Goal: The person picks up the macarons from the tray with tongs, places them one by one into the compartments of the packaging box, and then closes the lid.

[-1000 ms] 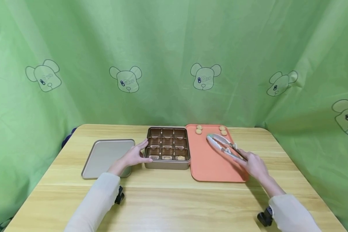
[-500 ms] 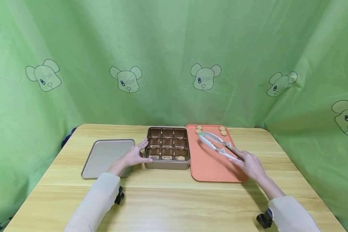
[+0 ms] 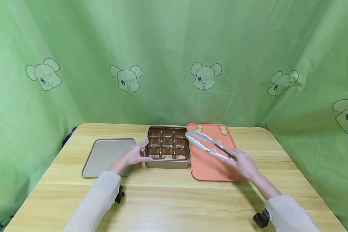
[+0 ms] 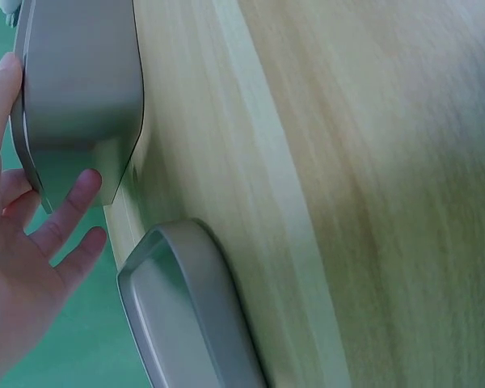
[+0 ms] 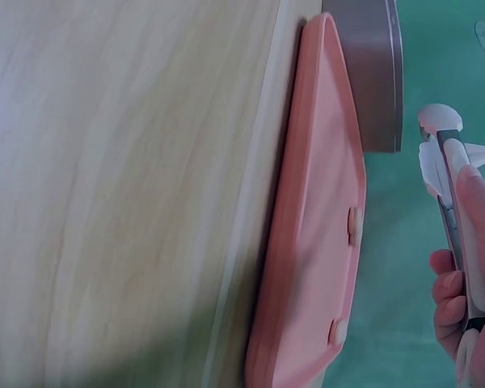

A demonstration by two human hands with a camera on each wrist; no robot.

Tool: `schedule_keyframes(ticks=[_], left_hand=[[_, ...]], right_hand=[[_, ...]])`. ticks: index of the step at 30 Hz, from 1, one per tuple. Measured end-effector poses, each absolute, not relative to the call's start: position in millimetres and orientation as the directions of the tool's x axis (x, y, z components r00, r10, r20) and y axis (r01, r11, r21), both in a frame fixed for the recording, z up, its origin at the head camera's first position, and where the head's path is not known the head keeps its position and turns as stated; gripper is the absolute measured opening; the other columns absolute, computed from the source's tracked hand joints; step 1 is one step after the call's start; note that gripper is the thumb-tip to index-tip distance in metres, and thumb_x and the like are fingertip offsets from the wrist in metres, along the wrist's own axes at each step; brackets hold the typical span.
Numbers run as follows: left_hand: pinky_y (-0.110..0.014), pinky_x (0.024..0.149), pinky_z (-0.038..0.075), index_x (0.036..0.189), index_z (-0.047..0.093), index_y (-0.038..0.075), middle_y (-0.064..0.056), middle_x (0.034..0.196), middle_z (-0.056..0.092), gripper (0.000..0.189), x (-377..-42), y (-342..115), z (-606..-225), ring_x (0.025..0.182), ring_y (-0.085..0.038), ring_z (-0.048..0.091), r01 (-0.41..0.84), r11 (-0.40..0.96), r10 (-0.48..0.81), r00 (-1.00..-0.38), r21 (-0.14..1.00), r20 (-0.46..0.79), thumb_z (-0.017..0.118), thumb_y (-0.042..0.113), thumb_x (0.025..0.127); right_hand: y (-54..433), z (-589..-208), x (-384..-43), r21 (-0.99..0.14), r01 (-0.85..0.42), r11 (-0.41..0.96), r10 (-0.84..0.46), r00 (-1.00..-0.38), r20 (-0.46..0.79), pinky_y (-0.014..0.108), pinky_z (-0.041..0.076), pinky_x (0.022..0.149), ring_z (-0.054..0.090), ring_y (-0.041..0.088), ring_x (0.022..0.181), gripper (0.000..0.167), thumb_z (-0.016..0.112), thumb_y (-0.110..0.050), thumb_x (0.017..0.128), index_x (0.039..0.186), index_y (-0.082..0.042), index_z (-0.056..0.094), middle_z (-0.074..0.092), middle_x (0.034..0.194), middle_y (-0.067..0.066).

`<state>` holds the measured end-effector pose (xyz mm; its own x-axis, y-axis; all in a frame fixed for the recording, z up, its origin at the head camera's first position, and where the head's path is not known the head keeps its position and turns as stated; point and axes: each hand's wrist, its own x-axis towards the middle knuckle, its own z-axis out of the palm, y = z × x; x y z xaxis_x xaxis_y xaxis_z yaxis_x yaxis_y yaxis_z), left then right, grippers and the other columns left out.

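Observation:
In the head view, my right hand (image 3: 241, 162) grips a pair of tongs (image 3: 214, 143) with white and pale green tips. The spread tongs reach leftward over the coral tray, their tips by the right rim of the brown metal box (image 3: 167, 164). That box has a clear brown insert divided into several compartments. A round biscuit (image 3: 181, 157) lies in its front right compartment. My left hand (image 3: 133, 155) rests with extended fingers against the box's left side. The right wrist view shows my fingers (image 5: 449, 311) wrapped around the tongs' handles, raised above the tray.
The coral tray (image 3: 211, 169) stands right beside the box. Several round biscuits (image 3: 222, 127) lie in two groups near its far edge. A flat metal lid (image 3: 107, 158) lies left of the box, partly under my left forearm. Green curtain (image 3: 168, 106) closes off the table's far side.
My right hand has moved left with the tongs, their tips going from over the middle of the coral tray to the box's right rim. My left hand has stayed in place.

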<state>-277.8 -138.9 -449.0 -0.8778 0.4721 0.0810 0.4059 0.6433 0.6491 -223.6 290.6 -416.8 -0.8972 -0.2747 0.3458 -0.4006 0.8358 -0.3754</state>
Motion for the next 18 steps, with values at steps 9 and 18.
schedule_keyframes(ticks=[9, 18], left_hand=[[-0.038, 0.092, 0.043, 0.139, 0.025, -0.006, -0.016, 0.15, 0.014, 0.091, -278.1, -138.1, -447.7, 0.043, -0.006, 0.039, 0.405, 0.646, 0.472, -0.878, 0.647, 0.078, 0.073, 0.037, 0.074], [-0.044, 0.109, 0.024, 0.139, 0.026, -0.006, -0.016, 0.15, 0.014, 0.091, -278.8, -138.8, -449.4, 0.096, -0.037, 0.057, 0.407, 0.648, 0.469, -0.879, 0.644, 0.083, 0.073, 0.037, 0.074]], right_hand=[[272.1, -412.5, -224.1, -0.391, -0.469, 0.792, -0.341, -0.871, 0.354, 0.032, 0.041, 0.06, 0.048, 0.017, 0.07, 0.054, 0.071, -0.026, 0.078, 0.126, -0.006, 0.056, 0.06, 0.086, 0.004], [245.3, -411.7, -230.6, -0.352, -0.539, 0.765, -0.433, -0.836, 0.338, 0.023, 0.036, 0.055, 0.041, 0.009, 0.063, 0.056, 0.069, -0.035, 0.079, 0.127, -0.009, 0.055, 0.053, 0.08, -0.005]])
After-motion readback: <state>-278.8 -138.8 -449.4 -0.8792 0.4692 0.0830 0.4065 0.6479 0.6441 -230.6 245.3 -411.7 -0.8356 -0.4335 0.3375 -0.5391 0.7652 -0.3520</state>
